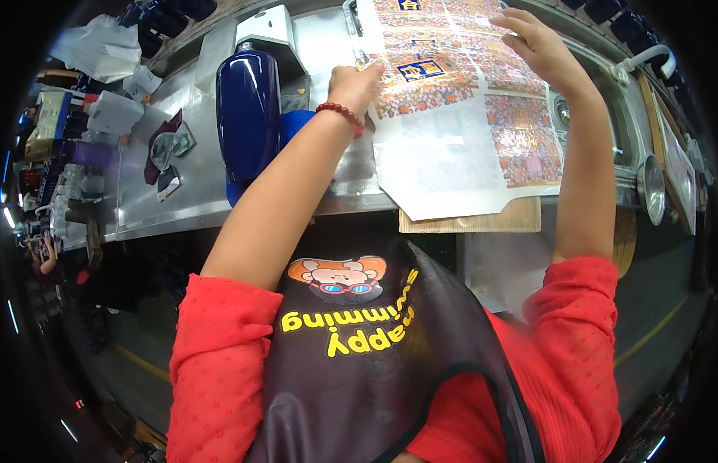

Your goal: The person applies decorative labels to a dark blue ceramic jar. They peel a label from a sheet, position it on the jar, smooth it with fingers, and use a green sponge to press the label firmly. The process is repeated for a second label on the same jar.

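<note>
on the metal worktable [220,193], ahead of the person, lies a large printed cardboard sheet [459,123]; it is a flat die-cut blank, white along its near edge, with panels of dense orange, pink and blue pattern and small blue-and-yellow label patches further up; its near end overhangs the table edge above a wooden board [471,222]; the left hand [355,85], a red bead bracelet [341,113] at the wrist, is closed on the sheet's left edge, fingers pinched together on the card; the right hand [540,46] rests flat on the sheet's far right part, fingers spread and not gripping; just left of the left forearm stands a glossy dark blue machine housing [248,108]; small metal parts [170,150] lie well apart to the left.
</note>
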Demonstrator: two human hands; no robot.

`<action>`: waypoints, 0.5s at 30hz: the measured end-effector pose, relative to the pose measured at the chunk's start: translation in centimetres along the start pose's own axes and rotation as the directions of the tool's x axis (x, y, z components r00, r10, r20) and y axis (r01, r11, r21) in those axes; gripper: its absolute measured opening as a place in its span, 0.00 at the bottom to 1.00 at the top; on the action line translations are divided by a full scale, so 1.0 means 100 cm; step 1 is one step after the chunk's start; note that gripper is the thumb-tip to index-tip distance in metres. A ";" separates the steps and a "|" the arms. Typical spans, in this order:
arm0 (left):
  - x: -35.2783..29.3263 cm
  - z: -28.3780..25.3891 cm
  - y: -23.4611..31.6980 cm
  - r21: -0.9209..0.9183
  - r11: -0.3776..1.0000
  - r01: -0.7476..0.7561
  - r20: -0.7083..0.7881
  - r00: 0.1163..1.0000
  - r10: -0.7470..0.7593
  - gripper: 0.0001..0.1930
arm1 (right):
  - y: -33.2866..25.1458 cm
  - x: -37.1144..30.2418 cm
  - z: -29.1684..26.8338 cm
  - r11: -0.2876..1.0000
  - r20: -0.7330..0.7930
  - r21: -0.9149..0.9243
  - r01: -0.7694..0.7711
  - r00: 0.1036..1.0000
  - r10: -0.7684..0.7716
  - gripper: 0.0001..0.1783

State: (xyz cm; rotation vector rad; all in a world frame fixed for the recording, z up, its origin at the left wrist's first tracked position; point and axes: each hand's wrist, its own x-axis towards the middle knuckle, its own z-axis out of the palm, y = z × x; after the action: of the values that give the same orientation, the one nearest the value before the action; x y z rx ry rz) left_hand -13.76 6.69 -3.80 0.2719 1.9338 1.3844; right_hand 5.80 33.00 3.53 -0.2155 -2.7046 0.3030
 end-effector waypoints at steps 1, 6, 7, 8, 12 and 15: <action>0.006 -0.002 -0.002 0.046 0.999 0.008 -0.023 1.000 -0.007 0.18 | -0.003 -0.006 0.000 1.000 0.030 0.020 -0.019 0.999 0.019 0.18; 0.015 -0.019 -0.002 0.424 0.901 -0.091 -0.139 0.977 0.164 0.14 | -0.025 -0.034 -0.005 0.990 0.025 0.092 -0.107 0.994 0.106 0.18; 0.013 -0.020 0.000 0.491 0.862 -0.122 -0.179 0.955 0.237 0.14 | -0.031 -0.038 -0.005 0.992 0.017 0.105 -0.065 0.998 0.064 0.17; 0.010 -0.020 0.003 0.553 0.823 -0.133 -0.213 0.932 0.294 0.13 | -0.037 -0.042 -0.005 0.990 0.019 0.111 -0.088 0.996 0.087 0.17; -0.018 -0.021 0.023 0.809 0.469 -0.354 -0.077 0.727 0.682 0.11 | -0.064 -0.048 0.004 0.972 -0.005 0.177 -0.154 0.988 0.157 0.17; -0.039 -0.025 0.055 0.730 0.460 -0.505 0.019 0.688 0.725 0.10 | -0.082 -0.045 0.015 0.907 0.041 0.302 -0.294 0.954 0.296 0.18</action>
State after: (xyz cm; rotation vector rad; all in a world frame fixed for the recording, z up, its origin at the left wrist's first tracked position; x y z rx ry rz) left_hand -13.95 4.88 3.18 1.3498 2.7333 1.0467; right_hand 8.35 23.91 2.48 -0.5335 -2.5694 0.8011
